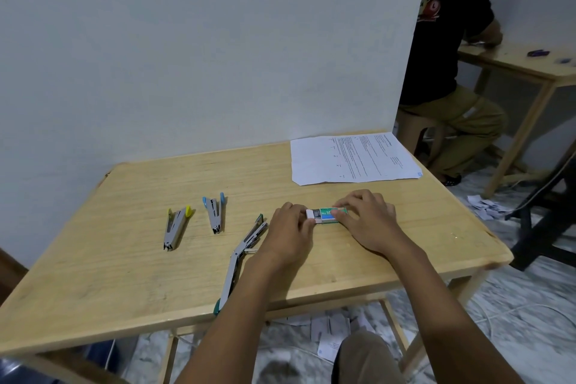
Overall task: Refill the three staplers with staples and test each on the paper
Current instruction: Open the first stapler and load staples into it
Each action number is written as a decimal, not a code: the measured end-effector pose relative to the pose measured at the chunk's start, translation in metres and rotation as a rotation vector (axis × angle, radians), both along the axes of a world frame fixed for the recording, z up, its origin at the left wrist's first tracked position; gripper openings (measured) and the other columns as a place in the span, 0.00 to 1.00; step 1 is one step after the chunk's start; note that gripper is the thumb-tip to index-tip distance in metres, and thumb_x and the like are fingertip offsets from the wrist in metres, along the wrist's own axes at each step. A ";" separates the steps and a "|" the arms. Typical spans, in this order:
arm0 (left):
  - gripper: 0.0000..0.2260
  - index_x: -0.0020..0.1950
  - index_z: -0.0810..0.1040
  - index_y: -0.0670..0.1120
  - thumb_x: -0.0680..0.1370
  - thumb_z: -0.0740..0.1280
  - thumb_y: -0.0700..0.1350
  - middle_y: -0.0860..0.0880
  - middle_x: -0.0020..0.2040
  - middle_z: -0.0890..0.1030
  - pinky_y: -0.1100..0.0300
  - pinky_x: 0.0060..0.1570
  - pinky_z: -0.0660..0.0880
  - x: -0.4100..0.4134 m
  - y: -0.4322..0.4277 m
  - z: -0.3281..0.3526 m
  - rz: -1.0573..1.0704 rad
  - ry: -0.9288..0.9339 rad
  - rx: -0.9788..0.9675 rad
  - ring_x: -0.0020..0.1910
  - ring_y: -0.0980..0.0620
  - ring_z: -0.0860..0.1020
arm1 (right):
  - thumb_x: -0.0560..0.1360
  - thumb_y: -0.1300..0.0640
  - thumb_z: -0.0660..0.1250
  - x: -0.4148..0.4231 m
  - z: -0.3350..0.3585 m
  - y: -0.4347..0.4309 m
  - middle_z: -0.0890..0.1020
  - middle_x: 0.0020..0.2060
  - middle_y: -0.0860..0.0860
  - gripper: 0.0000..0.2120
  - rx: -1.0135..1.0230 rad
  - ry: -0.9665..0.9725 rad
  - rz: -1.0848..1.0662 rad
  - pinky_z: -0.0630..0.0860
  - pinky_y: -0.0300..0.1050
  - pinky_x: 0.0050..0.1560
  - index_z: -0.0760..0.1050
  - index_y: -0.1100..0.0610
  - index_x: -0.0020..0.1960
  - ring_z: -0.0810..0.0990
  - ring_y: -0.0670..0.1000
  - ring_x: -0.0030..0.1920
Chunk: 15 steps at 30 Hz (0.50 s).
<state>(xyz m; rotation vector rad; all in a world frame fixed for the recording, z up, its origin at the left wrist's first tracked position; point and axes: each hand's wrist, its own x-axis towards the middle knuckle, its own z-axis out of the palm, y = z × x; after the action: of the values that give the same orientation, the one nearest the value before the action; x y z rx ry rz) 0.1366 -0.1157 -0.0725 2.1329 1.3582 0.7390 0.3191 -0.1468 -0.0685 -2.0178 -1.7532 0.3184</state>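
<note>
Green print on box (327, 216) mostly covered by fingers, only "No 10" legible. White inner tray slid partly out at left end, contents too small to make out. Left hand (291, 232) palm down, fingers curled, pinching tray end. Right hand (366, 221) arched over right half of box, thumb and fingertips gripping its sides, holding it against table (124, 274). Both forearms stretched forward from bottom edge, elbows cut off. Green stapler (238, 262) lying fully opened flat just left of left wrist, its far end partly hidden behind that hand, near end at table's front edge. Blue stapler (215, 212) and yellow stapler (177, 229) further left, each splayed in a narrow V, well apart from hands. Paper (352, 159) flat at far right corner, text unreadable
</note>
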 end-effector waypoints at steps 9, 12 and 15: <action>0.05 0.52 0.77 0.46 0.81 0.62 0.44 0.54 0.42 0.68 0.63 0.47 0.64 -0.003 -0.001 0.003 -0.023 -0.024 -0.024 0.47 0.52 0.68 | 0.79 0.44 0.63 -0.002 0.011 -0.002 0.71 0.62 0.43 0.10 0.044 0.036 -0.018 0.55 0.47 0.63 0.76 0.39 0.59 0.64 0.47 0.67; 0.07 0.43 0.73 0.49 0.81 0.63 0.44 0.53 0.40 0.67 0.60 0.45 0.63 -0.003 -0.001 0.004 -0.036 -0.025 -0.002 0.45 0.51 0.68 | 0.78 0.44 0.65 -0.013 0.016 0.001 0.71 0.58 0.39 0.08 0.090 -0.006 0.059 0.53 0.44 0.60 0.78 0.39 0.56 0.65 0.45 0.65; 0.05 0.46 0.75 0.46 0.81 0.63 0.44 0.52 0.42 0.69 0.59 0.46 0.65 -0.004 0.001 0.001 -0.046 -0.022 0.011 0.46 0.50 0.69 | 0.78 0.43 0.66 -0.022 0.022 0.006 0.73 0.59 0.40 0.08 0.033 -0.079 0.115 0.56 0.47 0.62 0.81 0.39 0.54 0.65 0.46 0.64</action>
<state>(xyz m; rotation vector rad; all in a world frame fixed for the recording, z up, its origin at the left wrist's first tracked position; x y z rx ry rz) 0.1325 -0.1150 -0.0711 2.1505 1.2926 0.7519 0.2971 -0.1406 -0.0460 -1.9344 -1.9142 0.2471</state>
